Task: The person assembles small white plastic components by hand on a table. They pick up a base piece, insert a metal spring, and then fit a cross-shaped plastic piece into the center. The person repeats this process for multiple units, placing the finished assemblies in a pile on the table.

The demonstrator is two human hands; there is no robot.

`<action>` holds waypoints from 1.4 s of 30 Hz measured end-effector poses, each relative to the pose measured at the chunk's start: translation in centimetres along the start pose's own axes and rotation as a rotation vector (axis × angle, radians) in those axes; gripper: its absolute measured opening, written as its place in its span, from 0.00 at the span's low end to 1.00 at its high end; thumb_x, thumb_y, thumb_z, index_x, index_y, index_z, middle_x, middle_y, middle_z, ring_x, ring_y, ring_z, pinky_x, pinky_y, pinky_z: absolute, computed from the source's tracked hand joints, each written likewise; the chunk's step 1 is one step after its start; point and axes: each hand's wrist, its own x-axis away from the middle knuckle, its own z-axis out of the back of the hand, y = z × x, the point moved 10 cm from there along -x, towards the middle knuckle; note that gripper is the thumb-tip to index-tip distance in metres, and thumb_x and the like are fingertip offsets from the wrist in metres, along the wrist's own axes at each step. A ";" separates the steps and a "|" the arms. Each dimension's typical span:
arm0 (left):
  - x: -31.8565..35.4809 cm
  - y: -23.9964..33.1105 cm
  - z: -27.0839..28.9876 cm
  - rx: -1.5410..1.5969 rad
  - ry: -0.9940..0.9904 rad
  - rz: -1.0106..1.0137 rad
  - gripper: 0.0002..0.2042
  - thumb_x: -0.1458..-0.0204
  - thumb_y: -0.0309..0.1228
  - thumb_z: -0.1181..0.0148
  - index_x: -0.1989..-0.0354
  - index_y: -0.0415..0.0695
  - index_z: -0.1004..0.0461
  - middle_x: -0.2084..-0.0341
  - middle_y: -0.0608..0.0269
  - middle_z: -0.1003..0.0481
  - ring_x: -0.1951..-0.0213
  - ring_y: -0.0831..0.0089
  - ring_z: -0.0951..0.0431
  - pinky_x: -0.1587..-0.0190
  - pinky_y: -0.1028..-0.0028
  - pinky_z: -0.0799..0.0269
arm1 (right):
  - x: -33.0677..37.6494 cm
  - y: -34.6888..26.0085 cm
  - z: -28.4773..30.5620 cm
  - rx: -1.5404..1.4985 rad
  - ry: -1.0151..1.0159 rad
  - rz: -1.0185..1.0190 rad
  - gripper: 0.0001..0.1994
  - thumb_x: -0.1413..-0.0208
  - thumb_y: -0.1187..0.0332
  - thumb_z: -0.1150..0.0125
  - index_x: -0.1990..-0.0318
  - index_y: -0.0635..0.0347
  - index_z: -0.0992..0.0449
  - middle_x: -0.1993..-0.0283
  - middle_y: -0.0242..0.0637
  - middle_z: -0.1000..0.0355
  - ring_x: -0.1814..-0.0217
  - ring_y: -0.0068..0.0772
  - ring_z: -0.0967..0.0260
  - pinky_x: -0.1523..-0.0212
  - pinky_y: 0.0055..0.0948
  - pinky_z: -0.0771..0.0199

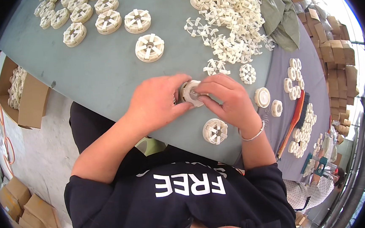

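Note:
My left hand (158,99) is closed around the edge of a round cream plastic part (186,93), held just above the table close to me. My right hand (229,99) pinches at the middle of that part; a small greyish piece shows by the fingertips, too hidden to name. Below my right hand lies a round spoked plastic assembly (215,131). Beyond the hands are a loose spoked ring (216,67) and a rounder spoked piece (247,74). A plain cream disc (262,97) sits right of my right hand.
A heap of loose white spoked rings (231,21) covers the far right of the green table (99,77). Several round assemblies (149,47) stand at the far left. More cream rings (294,78) lie on the grey cloth (285,136). An open carton (33,99) stands on the floor.

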 end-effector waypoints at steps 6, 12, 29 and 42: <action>0.1 0.1 0.1 -0.013 0.038 -0.021 0.26 0.49 0.40 0.23 0.40 0.51 0.20 0.71 0.64 0.19 0.64 0.58 0.17 0.59 0.58 0.23 | 0.6 0.2 0.5 0.110 -0.012 0.014 0.11 0.50 0.76 0.25 0.59 0.54 0.17 0.55 0.32 0.22 0.54 0.39 0.21 0.52 0.38 0.19; 0.1 0.1 0.1 -0.009 0.015 -0.008 0.26 0.48 0.40 0.24 0.39 0.51 0.19 0.71 0.63 0.19 0.64 0.58 0.18 0.59 0.58 0.23 | -0.3 -0.5 1.9 0.132 0.003 -0.010 0.13 0.49 0.70 0.21 0.56 0.56 0.16 0.55 0.34 0.22 0.57 0.40 0.22 0.55 0.37 0.19; -0.6 -0.6 0.9 0.237 -0.082 0.091 0.24 0.49 0.32 0.24 0.41 0.49 0.16 0.69 0.65 0.18 0.67 0.69 0.19 0.61 0.67 0.24 | -0.4 6.3 3.2 0.234 -0.087 -0.372 0.29 0.53 0.64 0.16 0.43 0.59 0.19 0.43 0.39 0.26 0.59 0.35 0.22 0.54 0.35 0.19; -0.4 0.8 0.6 0.167 0.088 -0.083 0.24 0.49 0.38 0.22 0.41 0.50 0.15 0.70 0.63 0.19 0.67 0.63 0.19 0.62 0.64 0.23 | 1.7 3.3 3.7 -0.096 0.056 -0.284 0.29 0.54 0.72 0.15 0.41 0.56 0.16 0.46 0.36 0.19 0.59 0.26 0.22 0.57 0.27 0.19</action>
